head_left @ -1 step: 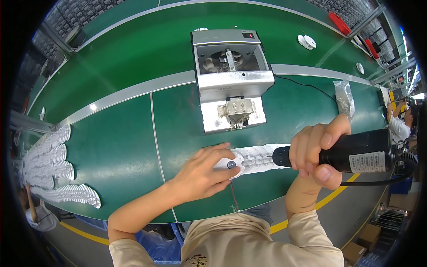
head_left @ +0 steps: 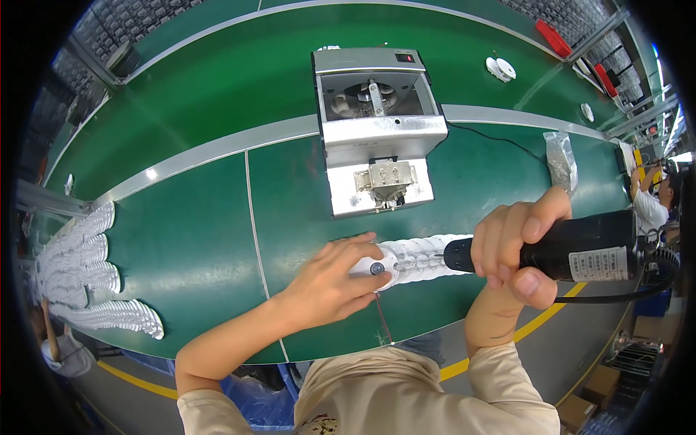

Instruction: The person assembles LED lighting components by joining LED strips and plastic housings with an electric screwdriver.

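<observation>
A row of overlapping white round plastic parts [head_left: 424, 259] lies on the green bench in front of me. My left hand [head_left: 333, 281] holds the row's left end, thumb and fingers around a white disc [head_left: 378, 269] with a dark round centre. My right hand [head_left: 518, 246] is wrapped round a black electric screwdriver [head_left: 580, 246], held lying sideways. Its tip points left onto the right part of the row, and the bit's contact point is too small to make out. A metal screw feeder [head_left: 383, 138] stands just beyond the row.
Several stacks of white parts [head_left: 76, 261] lie at the bench's left end. Behind my right hand is a clear bag of small metal pieces [head_left: 560, 163]. A white spool-like part [head_left: 500, 69] sits on the back bench. The screwdriver's black cable [head_left: 609, 298] loops at the right.
</observation>
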`<state>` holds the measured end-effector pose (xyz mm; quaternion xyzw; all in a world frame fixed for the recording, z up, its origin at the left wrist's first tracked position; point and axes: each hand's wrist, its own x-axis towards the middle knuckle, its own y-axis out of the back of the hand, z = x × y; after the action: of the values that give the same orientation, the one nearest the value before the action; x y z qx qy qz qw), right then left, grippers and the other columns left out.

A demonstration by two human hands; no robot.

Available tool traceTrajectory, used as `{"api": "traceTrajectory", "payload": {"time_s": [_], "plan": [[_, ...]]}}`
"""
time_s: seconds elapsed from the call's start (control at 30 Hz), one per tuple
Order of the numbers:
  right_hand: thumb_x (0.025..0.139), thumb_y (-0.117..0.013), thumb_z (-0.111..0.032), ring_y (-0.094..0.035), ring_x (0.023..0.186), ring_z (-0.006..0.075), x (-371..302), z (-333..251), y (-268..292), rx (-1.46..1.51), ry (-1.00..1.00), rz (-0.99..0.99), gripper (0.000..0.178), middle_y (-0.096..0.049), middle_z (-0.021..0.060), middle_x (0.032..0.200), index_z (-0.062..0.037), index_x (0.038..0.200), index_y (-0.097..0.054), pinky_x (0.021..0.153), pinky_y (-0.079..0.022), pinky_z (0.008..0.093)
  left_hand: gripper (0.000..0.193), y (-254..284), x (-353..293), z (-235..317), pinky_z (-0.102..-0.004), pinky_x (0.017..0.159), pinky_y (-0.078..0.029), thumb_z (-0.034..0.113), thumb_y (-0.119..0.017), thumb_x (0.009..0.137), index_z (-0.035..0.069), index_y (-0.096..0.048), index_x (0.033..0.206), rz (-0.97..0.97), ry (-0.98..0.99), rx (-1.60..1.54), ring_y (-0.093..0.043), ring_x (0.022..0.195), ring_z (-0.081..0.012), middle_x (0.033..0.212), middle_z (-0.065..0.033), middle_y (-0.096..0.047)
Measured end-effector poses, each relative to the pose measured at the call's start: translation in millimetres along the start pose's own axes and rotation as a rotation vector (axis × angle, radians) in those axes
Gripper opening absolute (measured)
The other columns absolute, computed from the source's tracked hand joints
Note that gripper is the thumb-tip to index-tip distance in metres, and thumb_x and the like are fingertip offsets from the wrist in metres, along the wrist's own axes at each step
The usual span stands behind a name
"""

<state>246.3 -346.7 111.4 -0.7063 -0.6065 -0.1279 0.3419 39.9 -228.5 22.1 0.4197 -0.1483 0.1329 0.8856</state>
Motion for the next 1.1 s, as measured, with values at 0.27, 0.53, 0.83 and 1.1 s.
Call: {"api": "traceTrajectory", "payload": {"time_s": [0.27, 0.53, 0.83, 1.1], "plan": [[0.079, -0.060, -0.012, -0.045, 0.045, 0.0136, 17.6, 15.4, -16.1, -0.026, -0.005, 0.088, 0.037, -0.047, 0.0027, 0.065, -0.0055, 0.109, -0.040, 0.047, -0.041, 0.0301, 0.030, -6.3, -4.3, -2.8, -0.0403, 0.085, -0.045, 0.008, -0.071, 0.070, 0.011, -0.064, 0.099, 0.006, 0.012, -0.049, -0.054, 0.107, -0.0304, 0.109, -0.0088, -0.053], [0.077, -0.051, -0.012, -0.042, 0.043, 0.0125, 61.4, 30.3, -35.7, -0.264, 0.058, 0.131, 0.039, -0.044, 0.0033, 0.063, -0.0035, 0.114, -0.042, 0.046, -0.040, 0.0296, 0.025, -1.7, -18.5, -3.6, -0.0388, 0.081, -0.044, 0.009, -0.069, 0.072, 0.012, -0.063, 0.096, 0.053, 0.014, -0.002, -0.052, 0.106, -0.0273, 0.107, -0.0063, -0.052], [0.072, -0.050, -0.009, -0.041, 0.042, 0.0122, 71.5, 41.1, -43.3, -0.422, -0.063, 0.218, 0.034, -0.044, 0.0048, 0.062, -0.0033, 0.105, -0.042, 0.043, -0.039, 0.0293, 0.024, -0.7, -19.2, -6.7, -0.0370, 0.080, -0.042, 0.011, -0.068, 0.073, 0.013, -0.062, 0.096, 0.052, 0.010, -0.044, -0.051, 0.107, -0.0248, 0.108, -0.0041, -0.051], [0.071, -0.052, -0.009, -0.038, 0.038, 0.0122, 76.1, 47.1, -49.1, -0.359, -0.104, 0.146, 0.032, -0.041, 0.0033, 0.058, -0.0047, 0.099, -0.039, 0.040, -0.037, 0.0286, 0.023, -3.1, -24.3, -8.7, -0.0361, 0.080, -0.043, 0.010, -0.066, 0.072, 0.013, -0.063, 0.095, 0.101, 0.018, -0.021, -0.052, 0.106, -0.0233, 0.107, -0.0034, -0.052]]}}
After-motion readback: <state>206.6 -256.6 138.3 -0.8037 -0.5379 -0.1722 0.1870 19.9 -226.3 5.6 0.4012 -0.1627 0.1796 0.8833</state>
